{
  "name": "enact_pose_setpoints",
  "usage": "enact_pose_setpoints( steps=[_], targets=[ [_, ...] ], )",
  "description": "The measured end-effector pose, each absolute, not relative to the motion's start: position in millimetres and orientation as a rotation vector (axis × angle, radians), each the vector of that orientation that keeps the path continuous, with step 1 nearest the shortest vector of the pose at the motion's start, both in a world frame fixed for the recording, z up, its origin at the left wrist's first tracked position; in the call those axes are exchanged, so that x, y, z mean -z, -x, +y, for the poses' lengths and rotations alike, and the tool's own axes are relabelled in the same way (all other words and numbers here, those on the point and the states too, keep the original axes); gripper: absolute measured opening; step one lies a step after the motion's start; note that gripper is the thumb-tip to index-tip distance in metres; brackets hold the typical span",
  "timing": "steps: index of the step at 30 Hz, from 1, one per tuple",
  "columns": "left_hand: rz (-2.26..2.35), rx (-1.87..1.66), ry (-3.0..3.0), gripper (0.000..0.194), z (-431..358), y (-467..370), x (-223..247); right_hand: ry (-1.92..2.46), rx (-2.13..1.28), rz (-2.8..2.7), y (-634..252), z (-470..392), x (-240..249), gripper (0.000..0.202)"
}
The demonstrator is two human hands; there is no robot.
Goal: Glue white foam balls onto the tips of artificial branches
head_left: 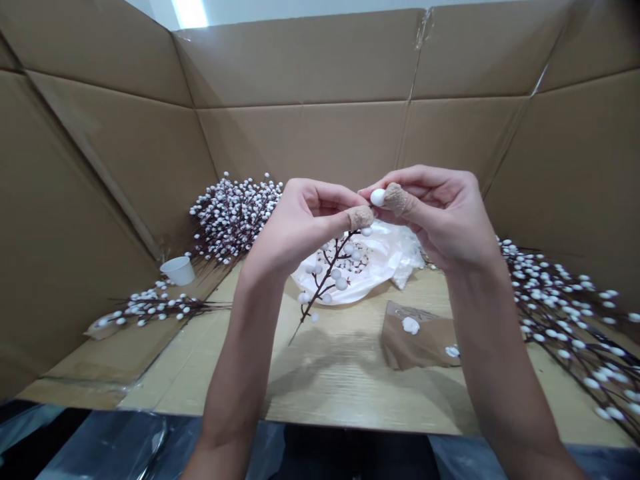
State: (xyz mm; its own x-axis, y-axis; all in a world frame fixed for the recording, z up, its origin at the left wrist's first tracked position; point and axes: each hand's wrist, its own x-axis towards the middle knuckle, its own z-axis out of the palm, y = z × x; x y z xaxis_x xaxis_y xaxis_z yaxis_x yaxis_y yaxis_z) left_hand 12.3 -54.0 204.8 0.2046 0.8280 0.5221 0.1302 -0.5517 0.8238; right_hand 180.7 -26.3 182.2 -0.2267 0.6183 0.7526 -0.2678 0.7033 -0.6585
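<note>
Above the middle of the table, my left hand pinches the upper end of a dark brown artificial berry stem. The stem hangs tilted down to the left, with several white berries along its side twigs. My right hand is closed, holding a white berry between thumb and fingertips right beside the left fingertips. Whether this berry touches the stem's tip is hidden by the fingers. Both thumbs wear tan, wrinkled covers. Behind the hands lies a white plastic bag with loose berries on it.
A brown paper piece with white blobs lies front right. Bundled berry stems stand at the back left and lie at the right. A white cup and a smaller berry bunch are at left. Cardboard walls surround the table.
</note>
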Motion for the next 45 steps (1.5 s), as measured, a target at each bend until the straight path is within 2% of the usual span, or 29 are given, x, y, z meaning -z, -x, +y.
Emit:
enact_pose_setpoints(
  steps=[7,15,32,39,45],
  targets=[
    [0.893,-1.381,-1.809,0.004,-51.6,-8.2,-204.4,0.321,-0.872,-1.606,-179.3,-21.0,-180.7,0.017],
    [1.001,-1.606,-1.790,0.009,-56.0,-20.0,-203.8,0.331,-0.849,-1.584,-172.8,-23.3,-178.2,0.018],
    [0.964,-1.671,-1.859,0.004,-50.5,-22.7,-198.8,0.380,-0.793,-1.549,-167.6,-19.1,-175.9,0.024],
    [0.973,-1.570,-1.867,0.005,-49.7,-18.6,-202.1,0.338,-0.943,-1.508,-168.4,-11.2,-175.7,0.024],
    [0.972,-1.585,-1.872,0.005,-45.1,-11.8,-201.5,0.335,-1.092,-1.506,-180.8,-10.6,-182.0,0.034]
  ],
)
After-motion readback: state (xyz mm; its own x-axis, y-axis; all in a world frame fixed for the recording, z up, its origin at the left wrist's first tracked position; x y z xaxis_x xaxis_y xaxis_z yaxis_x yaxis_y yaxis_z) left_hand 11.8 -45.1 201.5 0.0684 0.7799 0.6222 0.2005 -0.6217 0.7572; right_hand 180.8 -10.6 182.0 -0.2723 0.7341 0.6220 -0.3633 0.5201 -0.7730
